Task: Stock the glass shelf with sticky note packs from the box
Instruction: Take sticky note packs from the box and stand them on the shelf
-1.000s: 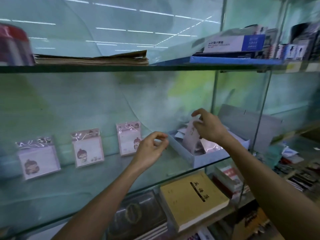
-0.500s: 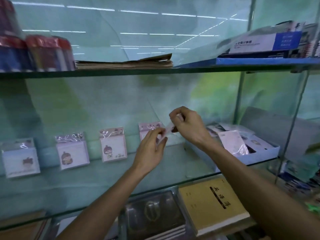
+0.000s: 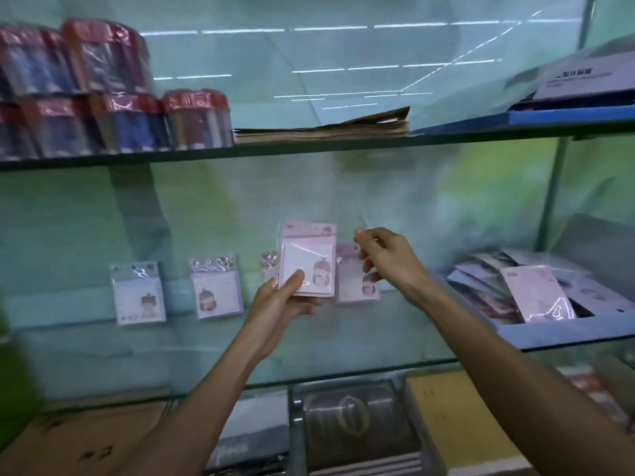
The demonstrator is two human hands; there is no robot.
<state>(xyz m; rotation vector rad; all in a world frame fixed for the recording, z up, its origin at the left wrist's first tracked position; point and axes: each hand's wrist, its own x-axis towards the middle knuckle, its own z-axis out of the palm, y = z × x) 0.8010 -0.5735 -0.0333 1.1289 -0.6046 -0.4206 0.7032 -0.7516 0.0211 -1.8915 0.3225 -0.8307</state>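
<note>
Sticky note pack (image 3: 307,260): a pale pink pad sealed in a clear sleeve, with a printed header strip along its top and a small cartoon figure at its lower right corner. It stands upright in my left hand (image 3: 281,306); that grip is clamped on the pack, thumb (image 3: 292,279) pressed on its lower front face, the other fingers behind it.

Second pack (image 3: 355,277): same design, upright, just right of my left grip and partly behind the first pack. My right hand (image 3: 388,258) pinches its upper right edge between thumb and fingertips; whether its lower edge touches the glass shelf (image 3: 343,341) cannot be told.

Shelved packs: one (image 3: 216,289) stands left of my left grip, another (image 3: 137,293) farther left, both leaning against the back panel. A further pack (image 3: 268,266) shows only as a sliver behind the one I hold.

Box (image 3: 556,329): blue, open, on the same shelf well right of my right grip, with more wrapped packs lying loose inside.

Arm pose: both forearms rise from below and converge above the shelf; left palm turned toward me, right wrist bent with the knuckles uppermost.
</note>
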